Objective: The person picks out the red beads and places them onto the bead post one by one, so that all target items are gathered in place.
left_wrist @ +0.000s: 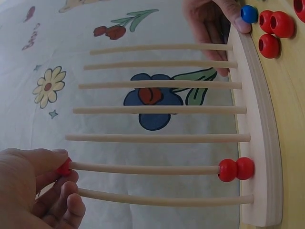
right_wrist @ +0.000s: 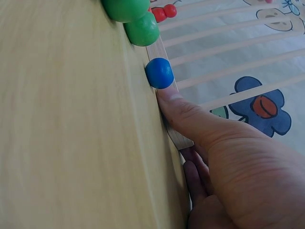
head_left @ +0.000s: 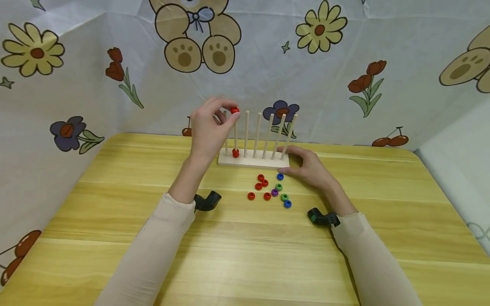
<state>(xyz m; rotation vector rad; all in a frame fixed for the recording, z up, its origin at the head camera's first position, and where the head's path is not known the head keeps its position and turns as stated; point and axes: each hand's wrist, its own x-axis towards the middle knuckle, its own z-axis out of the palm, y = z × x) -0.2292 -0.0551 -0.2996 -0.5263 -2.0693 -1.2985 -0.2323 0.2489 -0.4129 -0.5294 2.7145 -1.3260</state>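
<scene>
Red bead (head_left: 235, 110) is pinched by the left hand (head_left: 212, 127) at the tip of the second peg (head_left: 235, 136) from the nine o'clock end of a wooden rack (head_left: 253, 162), above two threaded red beads (head_left: 235, 153). The right hand (head_left: 307, 167) grips the rack's base at three o'clock, while loose coloured beads (head_left: 274, 192) lie on the counter (head_left: 245, 246) toward the rack's five o'clock.

Wooden rack (head_left: 250, 162) is standing upright, seven pegs (head_left: 257, 134) rising, right hand (head_left: 308, 168) gripping its right end. Two red beads (head_left: 235, 153) are sitting stacked at base of second peg from left; left hand (head_left: 210, 129) is pinching another red bead (head_left: 235, 110) at that peg's tip. Five red beads (head_left: 258, 186), two blue beads (head_left: 287, 204), two green beads (head_left: 284, 197), one purple bead (head_left: 274, 192) are lying loose, near side.
</scene>
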